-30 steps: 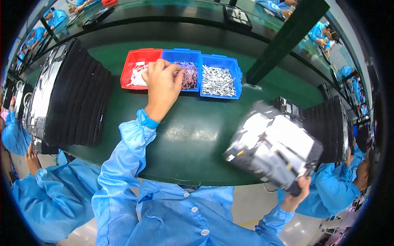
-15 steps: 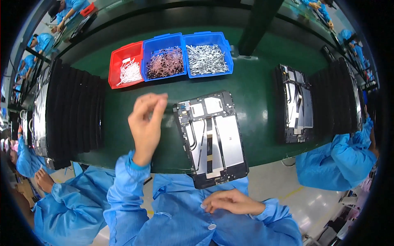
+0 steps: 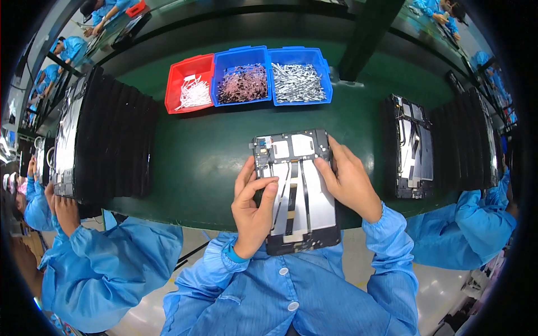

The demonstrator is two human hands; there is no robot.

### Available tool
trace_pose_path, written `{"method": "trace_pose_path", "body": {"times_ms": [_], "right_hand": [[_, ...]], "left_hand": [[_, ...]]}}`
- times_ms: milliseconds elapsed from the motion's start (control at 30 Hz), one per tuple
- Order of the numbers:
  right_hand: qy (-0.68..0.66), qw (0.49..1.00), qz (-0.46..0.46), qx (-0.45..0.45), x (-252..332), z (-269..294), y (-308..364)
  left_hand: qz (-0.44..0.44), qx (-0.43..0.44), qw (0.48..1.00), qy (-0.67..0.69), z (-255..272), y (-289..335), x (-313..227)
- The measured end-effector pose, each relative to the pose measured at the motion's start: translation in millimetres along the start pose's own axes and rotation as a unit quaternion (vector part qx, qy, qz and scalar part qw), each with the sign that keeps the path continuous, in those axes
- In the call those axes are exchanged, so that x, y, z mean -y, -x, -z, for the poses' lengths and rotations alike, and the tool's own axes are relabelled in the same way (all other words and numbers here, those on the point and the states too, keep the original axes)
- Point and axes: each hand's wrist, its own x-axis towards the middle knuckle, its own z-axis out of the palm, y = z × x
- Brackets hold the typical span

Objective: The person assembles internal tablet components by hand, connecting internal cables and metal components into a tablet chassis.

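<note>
An opened tablet, its battery plates, dark ribbon cables and circuit board exposed, lies in front of me, its lower end past the table's near edge. My left hand is closed at its left side, fingers along the edge, thumb and forefinger brought together over that side; whether something tiny sits between them I cannot make out. On the opposite side, my right hand grips the upper right edge, thumb on the face and fingers along the side.
Beyond the tablet stand a red bin of white strips, a blue bin of pinkish-brown parts and another blue bin of silvery strips. Stacked tablets rise at left, more tablets at right. Co-workers sit on both sides.
My left hand came down from above the table to the tablet's left side. My right hand rose from my lap to its right edge. The tablet has straightened slightly.
</note>
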Motion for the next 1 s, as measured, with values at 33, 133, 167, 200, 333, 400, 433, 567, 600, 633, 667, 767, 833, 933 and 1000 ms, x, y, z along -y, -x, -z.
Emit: {"method": "trace_pose_path", "body": {"times_ms": [33,133,167,200,333,400,433,567,600,633,667,767,833,933,1000], "right_hand": [[-0.002,1.0,-0.006,0.0,2.6,-1.3,6.8],[-0.007,1.0,-0.029,0.005,9.6,-0.5,23.3],[-0.01,0.999,-0.047,0.008,10.0,0.1,26.8],[0.009,0.999,-0.033,-0.002,6.2,-0.8,27.6],[0.147,0.985,0.015,-0.093,18.4,12.8,17.1],[0.038,0.996,0.043,-0.062,37.6,15.1,13.7],[-0.067,0.994,0.075,-0.035,45.4,13.9,11.1],[-0.199,0.963,0.158,0.087,43.7,-15.8,8.0],[-0.2,0.963,0.158,0.085,42.6,-19.4,7.7],[-0.194,0.964,0.175,0.054,42.2,-23.2,7.8],[-0.186,0.963,0.193,0.023,42.2,-25.6,7.9],[-0.167,0.966,0.195,0.02,47.1,-22.4,8.5],[-0.173,0.966,0.194,0.013,50.2,-24.2,6.8],[-0.184,0.965,0.185,0.008,51.4,-30.8,2.0],[-0.19,0.966,0.176,0.012,51.6,-35.7,-1.2]], "left_hand": [[0.0,-0.005,1.0,-0.001,2.2,-0.2,1.5],[0.001,0.045,0.999,-0.02,7.7,-0.2,0.4],[0.003,0.044,0.999,-0.021,9.3,0.2,0.2],[-0.012,0.057,0.998,-0.031,11.6,0.3,0.1],[-0.053,0.082,0.987,-0.125,23.8,-14.5,-16.7],[-0.083,0.089,0.985,-0.123,28.1,-19.2,-24.8],[-0.075,0.115,0.984,-0.114,30.4,-22.5,-29.0],[-0.158,0.153,0.964,-0.149,30.3,-32.8,-34.1],[-0.188,0.156,0.952,-0.183,31.0,-34.4,-36.1],[-0.216,0.156,0.939,-0.218,32.6,-34.7,-37.9],[-0.215,0.155,0.939,-0.219,33.6,-35.2,-39.7],[-0.262,0.144,0.911,-0.285,38.1,-38.1,-43.4],[-0.3,0.151,0.881,-0.333,41.8,-40.6,-43.8],[-0.334,0.155,0.85,-0.377,45.0,-42.7,-44.0],[-0.314,0.159,0.853,-0.385,45.1,-45.0,-42.7]]}}
